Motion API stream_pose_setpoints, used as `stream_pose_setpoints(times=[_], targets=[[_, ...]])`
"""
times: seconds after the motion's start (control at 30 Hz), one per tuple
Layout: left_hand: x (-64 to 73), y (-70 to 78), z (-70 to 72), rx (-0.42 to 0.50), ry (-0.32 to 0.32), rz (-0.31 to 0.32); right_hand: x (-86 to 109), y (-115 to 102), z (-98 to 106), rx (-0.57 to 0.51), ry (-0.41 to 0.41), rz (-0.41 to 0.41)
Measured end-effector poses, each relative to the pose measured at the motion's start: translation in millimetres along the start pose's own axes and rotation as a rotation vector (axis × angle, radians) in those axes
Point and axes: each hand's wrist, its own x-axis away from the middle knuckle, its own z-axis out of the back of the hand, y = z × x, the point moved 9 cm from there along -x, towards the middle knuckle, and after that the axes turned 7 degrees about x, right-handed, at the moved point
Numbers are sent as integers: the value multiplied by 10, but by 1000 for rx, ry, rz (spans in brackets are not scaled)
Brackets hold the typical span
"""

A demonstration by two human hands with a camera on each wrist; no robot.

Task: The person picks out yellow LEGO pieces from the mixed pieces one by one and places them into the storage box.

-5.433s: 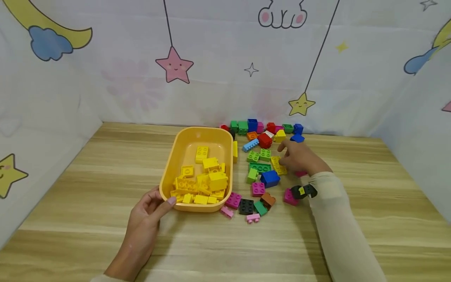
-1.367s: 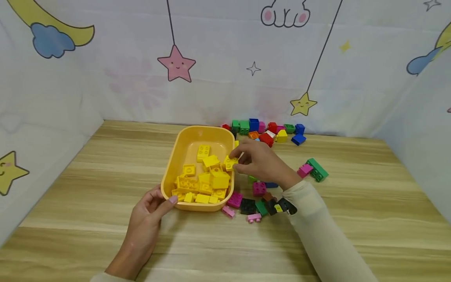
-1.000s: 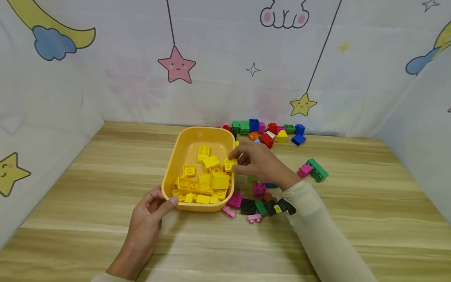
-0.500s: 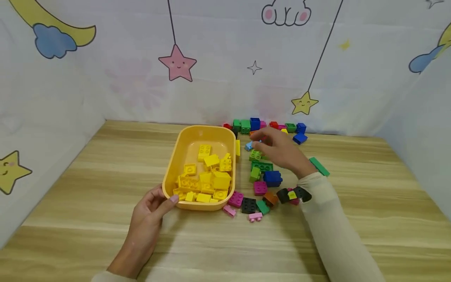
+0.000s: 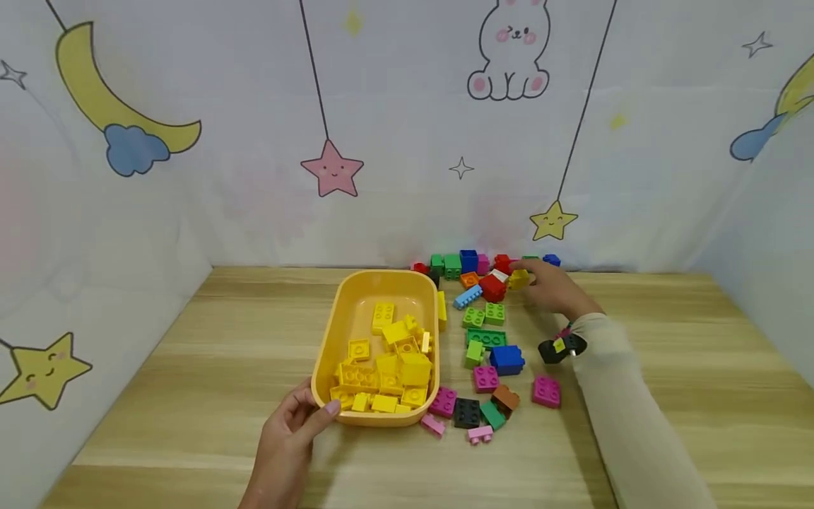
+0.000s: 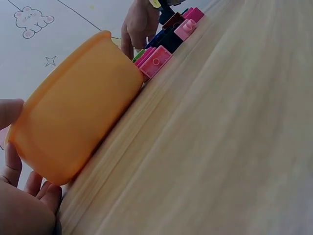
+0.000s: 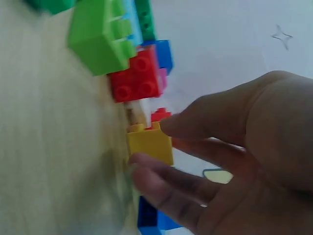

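Note:
My left hand [image 5: 289,435] holds the near left corner of a yellow-orange plastic box [image 5: 324,353], thumb on the rim and fingers beneath. Several yellow toy bricks [image 5: 415,369] lie inside the box. Out at the back right, my right hand [image 5: 559,290] is around a yellow brick [image 5: 518,280] on the table. In the right wrist view, the thumb [image 7: 188,120] overlaps an upper corner of that yellow brick [image 7: 150,147], while other fingers [image 7: 151,183] spread below it. No firm pinch shows.
Mixed bricks cover the table right of the box, including a blue brick [image 5: 506,360], a black one [image 5: 467,413] and a magenta one [image 5: 547,391]. Another yellow brick [image 5: 441,311] stands against the box's right side. A printed cloth wall [image 5: 407,212] rises behind.
My right hand has let go of a yellow brick in the box and moved right to another yellow brick at the back. The head view has tilted up. My left hand keeps its hold.

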Motion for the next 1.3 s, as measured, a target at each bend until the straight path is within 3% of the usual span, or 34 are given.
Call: stream_pose_setpoints(times=[0.1, 0.2, 0.27, 0.33, 0.4, 0.53, 0.67, 0.77, 0.93, 1.3], targets=[[9, -44, 26, 6, 10, 7, -3, 32, -46, 72, 8, 16], [-4, -51, 52, -7, 19, 8, 20, 106, -69, 102, -27, -27], [-16, -34, 56, -13, 15, -2, 54, 151, -34, 105, -44, -60], [-20, -19, 92, -12, 20, -17, 73, 71, 56, 111, -16, -34], [-18, -14, 155, 0, 33, -30, 94, -149, 175, 85, 49, 35], [-17, -9, 208, 17, 39, -45, 239, -805, 321, -71, 168, 230], [-14, -16, 180, -13, 27, -31, 368, -1416, 83, -176, 92, 407], [-16, 2, 121, -29, 4, -37, 384, -1640, -165, -167, 12, 451], [-2, 29, 89, -14, -9, -54, 311, -1650, -387, -136, -16, 402], [16, 57, 73, -32, -22, -54, 290, -1685, -461, -150, -38, 422]])
